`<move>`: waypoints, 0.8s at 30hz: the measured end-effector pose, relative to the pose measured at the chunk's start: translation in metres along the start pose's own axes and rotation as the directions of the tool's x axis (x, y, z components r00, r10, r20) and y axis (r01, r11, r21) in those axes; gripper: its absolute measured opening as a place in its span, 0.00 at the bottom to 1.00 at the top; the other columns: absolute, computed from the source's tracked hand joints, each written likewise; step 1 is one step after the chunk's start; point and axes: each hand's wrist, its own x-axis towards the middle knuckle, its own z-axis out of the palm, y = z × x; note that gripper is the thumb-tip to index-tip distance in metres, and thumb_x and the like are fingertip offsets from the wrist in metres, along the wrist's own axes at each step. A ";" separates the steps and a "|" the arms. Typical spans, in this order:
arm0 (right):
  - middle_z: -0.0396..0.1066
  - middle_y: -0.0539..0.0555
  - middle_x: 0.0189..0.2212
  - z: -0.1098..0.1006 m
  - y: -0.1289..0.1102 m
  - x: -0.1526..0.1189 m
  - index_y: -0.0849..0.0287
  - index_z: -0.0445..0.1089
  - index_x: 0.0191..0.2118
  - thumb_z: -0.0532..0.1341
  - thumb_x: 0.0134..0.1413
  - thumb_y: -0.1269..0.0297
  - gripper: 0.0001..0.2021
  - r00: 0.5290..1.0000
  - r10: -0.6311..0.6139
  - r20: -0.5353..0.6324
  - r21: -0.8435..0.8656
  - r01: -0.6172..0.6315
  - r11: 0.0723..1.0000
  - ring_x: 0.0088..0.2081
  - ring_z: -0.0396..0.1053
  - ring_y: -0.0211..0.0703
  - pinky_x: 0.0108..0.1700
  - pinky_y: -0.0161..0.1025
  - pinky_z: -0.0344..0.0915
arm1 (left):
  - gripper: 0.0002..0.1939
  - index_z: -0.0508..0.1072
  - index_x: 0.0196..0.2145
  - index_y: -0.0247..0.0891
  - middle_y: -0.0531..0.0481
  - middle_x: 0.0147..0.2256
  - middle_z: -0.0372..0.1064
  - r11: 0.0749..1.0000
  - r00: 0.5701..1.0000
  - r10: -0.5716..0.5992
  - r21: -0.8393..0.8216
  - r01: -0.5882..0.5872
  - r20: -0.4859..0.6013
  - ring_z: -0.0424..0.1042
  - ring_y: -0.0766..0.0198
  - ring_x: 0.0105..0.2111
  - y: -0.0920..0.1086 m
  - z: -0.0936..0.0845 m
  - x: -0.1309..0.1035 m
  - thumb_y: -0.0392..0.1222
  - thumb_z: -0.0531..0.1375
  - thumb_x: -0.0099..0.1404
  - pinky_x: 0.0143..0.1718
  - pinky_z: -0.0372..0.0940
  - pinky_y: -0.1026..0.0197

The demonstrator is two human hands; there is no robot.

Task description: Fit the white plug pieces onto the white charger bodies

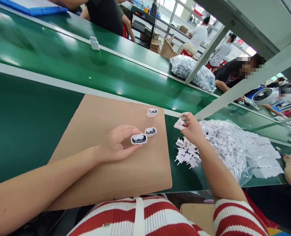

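My left hand holds a white oval housing over the cardboard sheet, its open end showing dark parts inside. Just beyond it stands a second white housing, and a third housing is farther back, near the cardboard's far right corner. Raised right of the cardboard, my right hand pinches a white plug piece between thumb and fingers. Below that hand, several white pronged plug pieces lie in a loose pile on the green table.
A clear bag of white parts lies right of my right forearm, beside stacked white pieces. A metal post slants above. Across the green belt are a white adapter and another full bag. A co-worker's hand is far right.
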 end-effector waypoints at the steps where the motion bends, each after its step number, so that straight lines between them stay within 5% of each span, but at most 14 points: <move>1: 0.72 0.51 0.40 0.003 -0.014 -0.009 0.54 0.67 0.49 0.73 0.50 0.57 0.23 0.999 -0.041 0.013 0.071 0.040 0.997 0.37 0.72 0.42 0.42 0.42 0.71 | 0.12 0.75 0.49 0.42 0.47 0.45 0.80 1.000 0.999 0.019 -0.019 -0.018 0.036 0.79 0.57 0.44 0.002 0.003 -0.002 0.40 0.66 0.68 0.48 0.72 0.57; 5: 0.75 0.50 0.36 0.024 -0.057 -0.038 0.53 0.72 0.46 0.76 0.49 0.56 0.21 0.977 -0.134 0.169 0.203 0.098 0.974 0.36 0.73 0.43 0.38 0.40 0.69 | 0.09 0.77 0.48 0.40 0.46 0.44 0.80 0.998 0.983 -0.006 -0.065 0.018 0.183 0.79 0.59 0.41 -0.003 0.014 -0.007 0.41 0.62 0.71 0.44 0.72 0.59; 9: 0.70 0.51 0.32 0.046 -0.066 -0.052 0.55 0.76 0.39 0.68 0.62 0.62 0.04 0.930 -0.278 0.238 0.019 0.282 0.959 0.32 0.68 0.40 0.33 0.38 0.64 | 0.13 0.79 0.48 0.39 0.46 0.43 0.79 0.969 0.930 -0.192 -0.090 0.230 0.312 0.78 0.57 0.41 -0.013 0.015 -0.008 0.48 0.64 0.70 0.43 0.72 0.59; 14: 0.67 0.52 0.32 0.072 -0.062 -0.058 0.56 0.74 0.41 0.62 0.68 0.66 0.04 0.870 -0.454 0.192 -0.174 0.485 0.857 0.35 0.66 0.43 0.35 0.38 0.64 | 0.14 0.82 0.46 0.42 0.47 0.47 0.77 0.938 0.916 -0.235 -0.170 0.301 0.326 0.77 0.56 0.45 -0.018 0.015 -0.008 0.52 0.65 0.69 0.48 0.71 0.59; 24: 0.66 0.53 0.32 0.098 -0.066 -0.057 0.53 0.76 0.48 0.61 0.68 0.68 0.08 0.827 -0.527 0.197 -0.280 0.562 0.778 0.35 0.65 0.46 0.37 0.42 0.66 | 0.12 0.83 0.38 0.42 0.46 0.42 0.77 0.923 0.909 -0.245 -0.205 0.325 0.337 0.76 0.56 0.42 -0.022 0.016 -0.008 0.50 0.63 0.69 0.44 0.70 0.59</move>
